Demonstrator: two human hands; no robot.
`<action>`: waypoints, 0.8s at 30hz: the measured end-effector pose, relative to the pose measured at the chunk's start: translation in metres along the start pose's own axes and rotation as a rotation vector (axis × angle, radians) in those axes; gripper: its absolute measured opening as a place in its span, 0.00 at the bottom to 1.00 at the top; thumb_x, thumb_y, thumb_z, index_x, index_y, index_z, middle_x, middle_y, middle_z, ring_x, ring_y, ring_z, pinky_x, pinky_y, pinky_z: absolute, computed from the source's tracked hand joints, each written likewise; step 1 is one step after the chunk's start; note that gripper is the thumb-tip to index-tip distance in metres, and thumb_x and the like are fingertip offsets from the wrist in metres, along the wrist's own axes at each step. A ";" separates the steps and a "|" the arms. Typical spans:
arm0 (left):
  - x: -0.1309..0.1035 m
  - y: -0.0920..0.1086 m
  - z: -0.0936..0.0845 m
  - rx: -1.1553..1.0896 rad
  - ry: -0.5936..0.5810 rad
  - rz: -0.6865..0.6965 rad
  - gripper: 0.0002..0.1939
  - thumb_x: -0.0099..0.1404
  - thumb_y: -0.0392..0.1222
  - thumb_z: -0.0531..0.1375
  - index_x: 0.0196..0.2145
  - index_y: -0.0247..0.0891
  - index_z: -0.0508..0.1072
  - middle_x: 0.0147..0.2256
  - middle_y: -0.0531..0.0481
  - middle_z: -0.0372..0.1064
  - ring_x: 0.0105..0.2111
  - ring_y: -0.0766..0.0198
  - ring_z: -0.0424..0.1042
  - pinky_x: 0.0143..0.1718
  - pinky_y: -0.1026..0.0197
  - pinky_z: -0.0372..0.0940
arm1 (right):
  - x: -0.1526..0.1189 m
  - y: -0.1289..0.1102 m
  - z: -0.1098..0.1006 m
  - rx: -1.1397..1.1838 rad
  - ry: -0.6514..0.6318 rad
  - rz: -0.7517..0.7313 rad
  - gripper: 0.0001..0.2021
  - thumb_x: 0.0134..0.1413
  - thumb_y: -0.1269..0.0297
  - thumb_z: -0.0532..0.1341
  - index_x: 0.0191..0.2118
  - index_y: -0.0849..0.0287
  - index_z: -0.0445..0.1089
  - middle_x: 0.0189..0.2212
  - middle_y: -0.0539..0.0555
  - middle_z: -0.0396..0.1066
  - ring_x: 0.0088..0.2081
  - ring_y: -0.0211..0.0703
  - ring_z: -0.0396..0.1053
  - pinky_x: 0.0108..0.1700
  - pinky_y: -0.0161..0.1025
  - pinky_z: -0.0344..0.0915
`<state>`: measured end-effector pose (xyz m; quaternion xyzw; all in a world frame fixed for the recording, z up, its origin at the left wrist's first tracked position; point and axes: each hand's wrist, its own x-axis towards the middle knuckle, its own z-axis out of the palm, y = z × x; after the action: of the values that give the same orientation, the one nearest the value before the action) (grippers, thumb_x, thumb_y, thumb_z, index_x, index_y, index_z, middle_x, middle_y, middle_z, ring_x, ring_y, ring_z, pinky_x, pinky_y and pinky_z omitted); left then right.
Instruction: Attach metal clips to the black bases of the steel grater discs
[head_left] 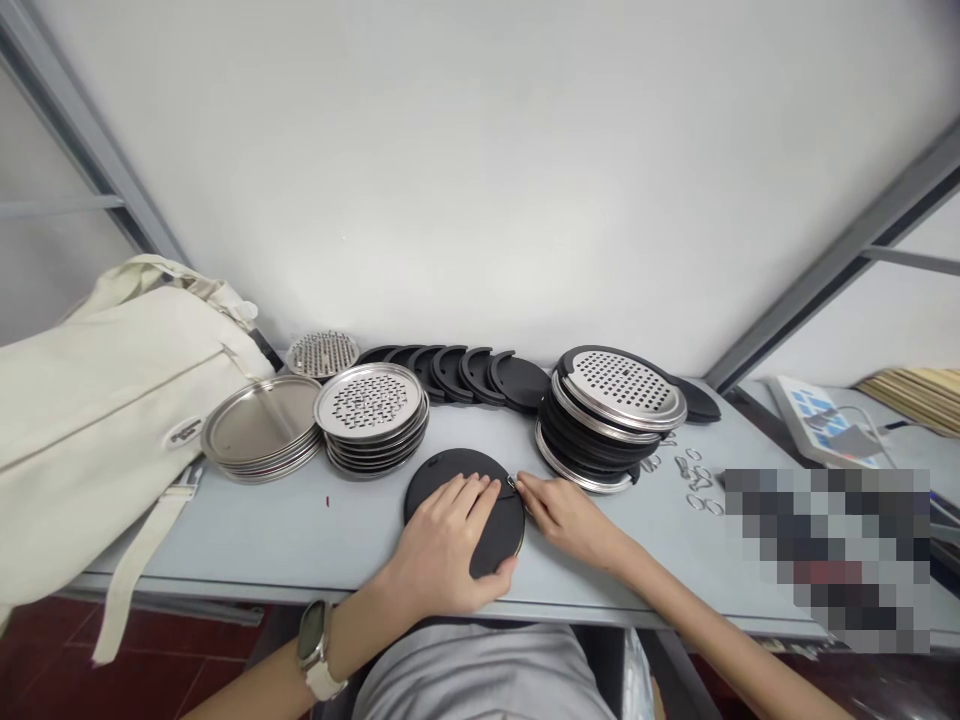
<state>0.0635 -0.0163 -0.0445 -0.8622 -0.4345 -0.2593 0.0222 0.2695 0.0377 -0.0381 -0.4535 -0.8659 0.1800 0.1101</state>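
Observation:
A round black disc (499,535) lies on the table in front of me. My left hand (454,540) rests flat on it, fingers together and stretched out, the thumb along the near edge. At the disc's right edge, my right hand (551,505) pinches a small metal ring (511,482) attached there. Behind the disc stand a stack of perforated metal plates (371,405) and, to the right, a taller stack of black and metal discs (619,415). Several loose metal rings (696,480) lie beyond my right hand.
Plain metal plates (262,425) are stacked at the left beside a cream bag (120,400). Black discs (521,380) overlap along the wall. A white power strip (814,420) is at the right, near a pixelated area.

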 end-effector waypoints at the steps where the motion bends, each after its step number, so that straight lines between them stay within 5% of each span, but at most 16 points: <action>1: 0.000 0.000 0.000 0.000 0.001 0.000 0.34 0.56 0.48 0.60 0.58 0.26 0.67 0.56 0.35 0.67 0.54 0.41 0.68 0.55 0.44 0.66 | 0.000 0.000 0.000 -0.004 0.002 -0.001 0.15 0.69 0.64 0.43 0.30 0.55 0.56 0.19 0.46 0.55 0.20 0.38 0.55 0.27 0.36 0.48; 24: 0.000 0.001 0.000 -0.015 -0.020 -0.032 0.35 0.57 0.49 0.59 0.58 0.26 0.66 0.57 0.35 0.66 0.55 0.42 0.67 0.55 0.43 0.65 | -0.003 -0.005 0.006 -0.106 0.043 0.040 0.15 0.68 0.65 0.44 0.32 0.58 0.61 0.18 0.47 0.58 0.18 0.38 0.55 0.25 0.37 0.44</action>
<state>0.0643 -0.0167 -0.0442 -0.8578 -0.4466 -0.2542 0.0070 0.2654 0.0313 -0.0412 -0.4795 -0.8625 0.1260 0.1010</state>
